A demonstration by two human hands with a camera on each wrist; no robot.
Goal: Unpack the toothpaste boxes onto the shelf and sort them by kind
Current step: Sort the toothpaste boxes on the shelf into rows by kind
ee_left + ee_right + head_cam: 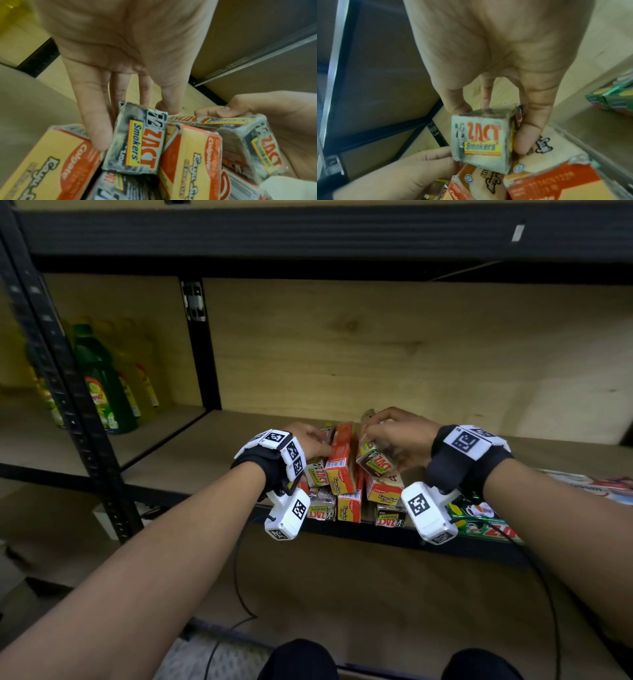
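Observation:
A mixed heap of toothpaste boxes lies at the front edge of the wooden shelf (191,453): orange-and-yellow Colgate boxes (340,474) and grey Zact Smokers boxes (320,510). My left hand (318,443) reaches into the heap's left side. In the left wrist view its thumb (96,132) and fingers pinch one grey Zact box (137,142). My right hand (380,440) holds a second Zact box (375,462) tilted just above the heap. Its thumb (525,139) and fingers clamp that box (479,140) from both sides.
Green and yellow dish-soap bottles (102,381) stand in the bay to the left, beyond a black upright (202,344). Green boxes (486,522) lie flat on the shelf to my right. A black upper shelf (308,231) hangs overhead. Bare board stretches behind the heap.

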